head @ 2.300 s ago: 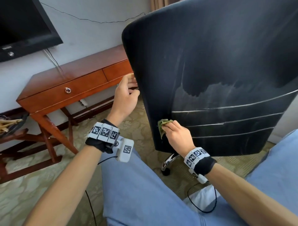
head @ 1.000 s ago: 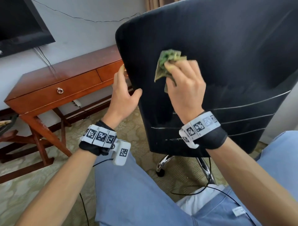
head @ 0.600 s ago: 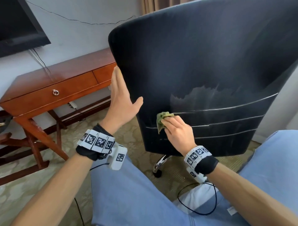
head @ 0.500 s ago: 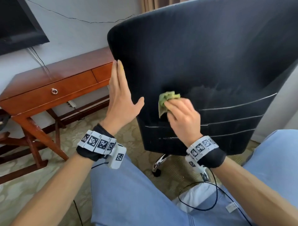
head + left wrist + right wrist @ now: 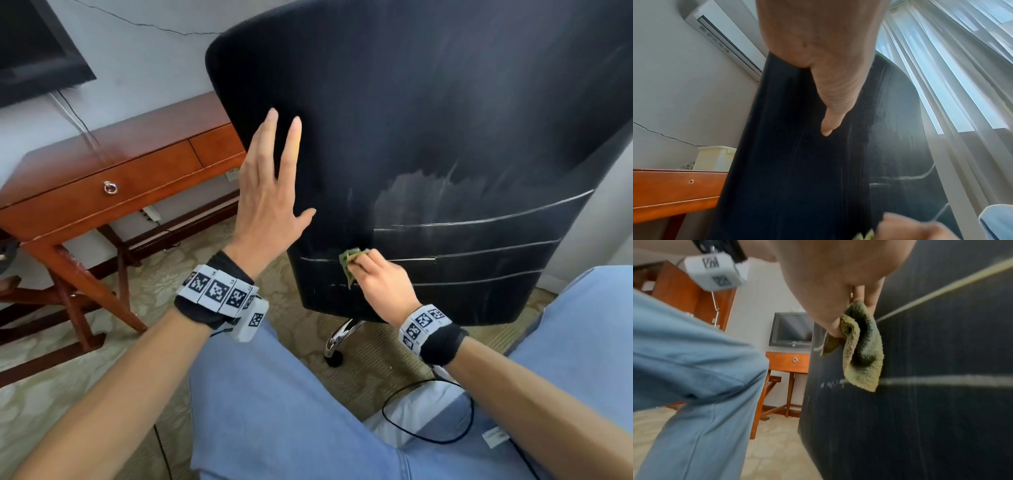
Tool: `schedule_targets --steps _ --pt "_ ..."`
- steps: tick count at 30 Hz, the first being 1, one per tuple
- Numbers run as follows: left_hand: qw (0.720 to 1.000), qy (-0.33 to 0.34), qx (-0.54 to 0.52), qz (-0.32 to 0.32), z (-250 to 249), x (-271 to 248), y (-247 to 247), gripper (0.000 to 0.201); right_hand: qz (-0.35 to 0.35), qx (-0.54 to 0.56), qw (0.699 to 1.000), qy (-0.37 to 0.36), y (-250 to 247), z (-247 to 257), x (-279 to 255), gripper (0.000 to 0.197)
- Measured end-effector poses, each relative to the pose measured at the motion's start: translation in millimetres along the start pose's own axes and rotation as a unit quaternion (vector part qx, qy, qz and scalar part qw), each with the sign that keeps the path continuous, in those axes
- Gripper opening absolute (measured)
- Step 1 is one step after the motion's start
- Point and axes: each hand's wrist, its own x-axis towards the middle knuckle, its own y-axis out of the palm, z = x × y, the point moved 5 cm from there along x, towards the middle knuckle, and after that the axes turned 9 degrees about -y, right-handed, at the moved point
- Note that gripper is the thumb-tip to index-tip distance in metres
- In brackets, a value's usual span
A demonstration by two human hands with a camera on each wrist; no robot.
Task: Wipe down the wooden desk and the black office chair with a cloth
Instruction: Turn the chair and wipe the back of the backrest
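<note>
The left hand [image 5: 270, 195] is laid flat against the left edge of the black chair back [image 5: 428, 120], fingers straight and slightly spread. A crumpled green cloth [image 5: 350, 262] is pinched in the curled fingers of the right hand [image 5: 383, 284] and pressed to the backrest's lower left. The wooden desk [image 5: 113, 164] stands behind the chair, by the wall.

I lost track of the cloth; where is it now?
The cloth is bunched in the right hand, pressed low on the left part of the chair back, below the left hand.
</note>
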Motion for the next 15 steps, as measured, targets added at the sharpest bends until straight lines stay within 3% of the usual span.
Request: schedule_targets --steps 3,6,10,12,15 --pt "1.000 0.006 0.022 -0.002 0.7 1.4 1.8 0.122 0.007 0.031 0.999 0.018 5.2 5.8 0.0 0.035" --pt "1.000 0.005 0.021 -0.005 4.0 4.1 1.9 0.123 -0.108 0.036 0.993 0.030 -43.3 -1.5 32.6 0.027" --pt "1.000 -0.005 0.012 -0.009 8.5 8.6 4.2 0.125 -0.289 0.001 0.955 0.066 -120.6 -26.7 80.0 0.020" --pt "1.000 -0.013 0.011 -0.010 10.4 12.1 6.4 0.126 -0.301 -0.024 0.950 0.083 -132.6 -33.9 97.2 0.020" --pt "1.000 -0.022 0.008 -0.008 12.8 17.1 10.8 0.127 -0.252 -0.055 0.962 0.086 -121.8 -29.4 104.7 0.021"
